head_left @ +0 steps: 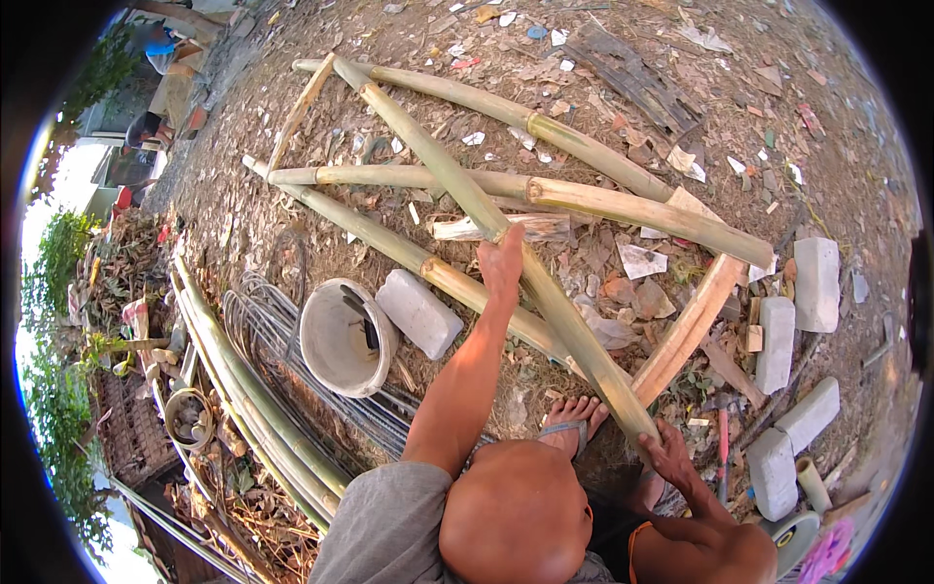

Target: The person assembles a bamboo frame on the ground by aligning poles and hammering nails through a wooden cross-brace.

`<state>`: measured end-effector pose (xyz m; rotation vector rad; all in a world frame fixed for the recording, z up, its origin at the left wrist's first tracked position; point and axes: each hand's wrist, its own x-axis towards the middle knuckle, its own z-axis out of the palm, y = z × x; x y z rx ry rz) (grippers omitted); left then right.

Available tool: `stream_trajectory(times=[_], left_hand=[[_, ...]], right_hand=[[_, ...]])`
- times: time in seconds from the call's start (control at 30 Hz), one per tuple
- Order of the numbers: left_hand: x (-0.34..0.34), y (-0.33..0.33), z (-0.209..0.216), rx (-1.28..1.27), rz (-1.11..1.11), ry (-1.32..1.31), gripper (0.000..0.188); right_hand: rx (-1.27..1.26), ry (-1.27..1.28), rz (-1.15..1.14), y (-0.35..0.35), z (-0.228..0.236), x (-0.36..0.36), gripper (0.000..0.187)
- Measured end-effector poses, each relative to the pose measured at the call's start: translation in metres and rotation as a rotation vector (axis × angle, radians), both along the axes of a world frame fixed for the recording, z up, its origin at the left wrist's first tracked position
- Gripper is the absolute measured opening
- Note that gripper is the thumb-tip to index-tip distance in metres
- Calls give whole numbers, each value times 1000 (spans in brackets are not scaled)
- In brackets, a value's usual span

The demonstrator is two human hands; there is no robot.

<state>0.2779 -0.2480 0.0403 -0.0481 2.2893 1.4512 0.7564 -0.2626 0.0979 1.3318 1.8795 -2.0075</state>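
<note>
The left hand grips the middle of a bamboo pole slanting across other bamboo poles; the right hand holds its near end, fingers partly hidden. Dark objects inside a pail are hard to identify.

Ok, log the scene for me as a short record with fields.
Left hand: gripping a bamboo pole partway along
Right hand: at that pole's near end
Ground ahead: other bamboo poles, partly crossed by the held one
Left side: pale bucket beside a concrete block; metal rods
Right side: pale blocks, red-handled tool
</note>
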Motion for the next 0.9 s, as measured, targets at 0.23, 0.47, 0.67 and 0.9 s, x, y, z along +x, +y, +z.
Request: stream_trajectory(times=[0.23,0.47,0.67,0.9], left_hand=[[1,4,-13,-137,-110,16,88],[-3,22,-29,-191,-73,166,78],[-9,3,-12,114,-41,16,55],[-2,16,5,-20,-99,-253,51]], right_hand=[[107,-43,57,3,-24,8,34],[90,-25,95,22,-25,-2,45],[14,-13,200,25,-13,1,62],[103,-15,98,23,5,25,58]])
